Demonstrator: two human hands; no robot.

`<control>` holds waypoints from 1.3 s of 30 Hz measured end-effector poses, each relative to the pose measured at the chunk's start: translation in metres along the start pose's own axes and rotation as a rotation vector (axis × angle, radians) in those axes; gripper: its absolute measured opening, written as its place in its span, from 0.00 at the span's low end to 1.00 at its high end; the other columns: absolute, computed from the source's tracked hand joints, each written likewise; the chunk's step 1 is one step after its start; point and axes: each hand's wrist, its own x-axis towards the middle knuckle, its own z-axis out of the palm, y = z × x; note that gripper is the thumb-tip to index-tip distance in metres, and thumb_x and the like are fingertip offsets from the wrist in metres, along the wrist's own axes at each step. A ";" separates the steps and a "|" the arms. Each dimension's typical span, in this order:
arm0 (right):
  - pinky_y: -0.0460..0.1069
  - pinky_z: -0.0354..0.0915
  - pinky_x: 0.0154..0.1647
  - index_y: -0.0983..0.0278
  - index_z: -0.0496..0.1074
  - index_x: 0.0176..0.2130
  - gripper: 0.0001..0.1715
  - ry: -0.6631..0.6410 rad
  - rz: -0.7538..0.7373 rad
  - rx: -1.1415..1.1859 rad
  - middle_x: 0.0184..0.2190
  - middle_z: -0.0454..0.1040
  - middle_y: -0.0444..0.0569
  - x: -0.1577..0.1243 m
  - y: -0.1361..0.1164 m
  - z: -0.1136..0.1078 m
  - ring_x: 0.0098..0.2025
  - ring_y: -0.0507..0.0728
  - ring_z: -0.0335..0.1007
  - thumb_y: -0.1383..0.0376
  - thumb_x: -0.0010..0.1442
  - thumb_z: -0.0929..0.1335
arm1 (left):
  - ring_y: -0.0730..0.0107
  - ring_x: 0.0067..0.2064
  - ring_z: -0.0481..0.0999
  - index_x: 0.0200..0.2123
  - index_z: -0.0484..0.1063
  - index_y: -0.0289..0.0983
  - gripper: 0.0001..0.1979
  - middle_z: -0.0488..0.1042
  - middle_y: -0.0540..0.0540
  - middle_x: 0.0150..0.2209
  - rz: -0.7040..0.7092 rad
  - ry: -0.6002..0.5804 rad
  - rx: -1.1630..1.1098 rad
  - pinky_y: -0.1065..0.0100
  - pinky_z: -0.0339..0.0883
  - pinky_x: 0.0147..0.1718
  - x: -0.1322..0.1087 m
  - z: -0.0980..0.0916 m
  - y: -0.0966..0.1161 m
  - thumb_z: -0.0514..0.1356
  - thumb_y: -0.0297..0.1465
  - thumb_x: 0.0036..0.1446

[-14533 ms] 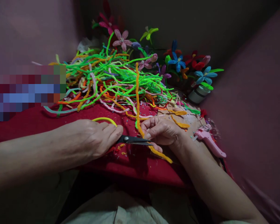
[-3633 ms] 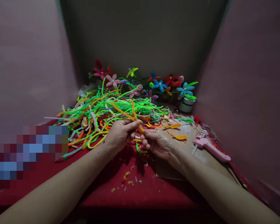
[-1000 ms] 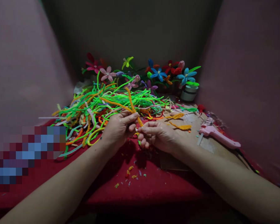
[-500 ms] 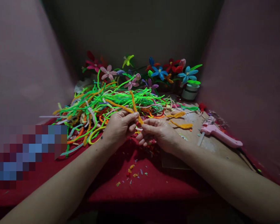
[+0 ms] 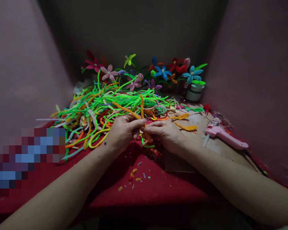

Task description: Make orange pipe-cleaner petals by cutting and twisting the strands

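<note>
Bare forearms (image 5: 69,179), dark left-wrist spot (image 5: 105,143)

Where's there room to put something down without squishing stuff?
The red cloth is mostly bare between its front edge and the small scraps. A smaller cardboard patch shows between the pink glue gun and right forearm. Behind the left hand it's crowded: fuzzy stems pile up, with flowers beyond.

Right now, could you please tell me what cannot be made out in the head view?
In the head view:
Where two fuzzy orange strands meet: covered by the left hand and right hand.
Right end of the smooth yellow loop: behind the left hand.
Tiny multicoloured scraps: too small to identify.
Contents of the blocky pixelated patch: blurred.
</note>
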 end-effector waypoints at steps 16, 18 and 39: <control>0.46 0.55 0.22 0.66 0.63 0.15 0.12 -0.047 -0.029 0.002 0.12 0.57 0.38 0.001 0.001 -0.003 0.16 0.46 0.51 0.69 0.45 0.67 | 0.83 0.14 0.61 0.20 0.70 0.32 0.09 0.69 0.51 0.16 0.051 0.082 0.002 0.78 0.51 0.13 -0.002 0.005 -0.003 0.64 0.31 0.46; 0.46 0.57 0.23 0.66 0.64 0.16 0.10 -0.052 -0.009 0.014 0.13 0.58 0.39 0.002 0.003 -0.004 0.16 0.46 0.52 0.69 0.46 0.67 | 0.83 0.14 0.61 0.20 0.71 0.32 0.09 0.69 0.51 0.17 0.045 0.083 0.005 0.78 0.51 0.13 -0.002 0.006 -0.003 0.64 0.31 0.45; 0.45 0.55 0.20 0.66 0.66 0.18 0.11 -0.018 -0.066 0.004 0.15 0.63 0.40 0.001 0.000 -0.002 0.17 0.46 0.53 0.64 0.47 0.69 | 0.83 0.15 0.59 0.21 0.70 0.33 0.10 0.64 0.54 0.12 0.023 -0.008 0.133 0.78 0.49 0.15 -0.002 0.001 0.006 0.62 0.32 0.50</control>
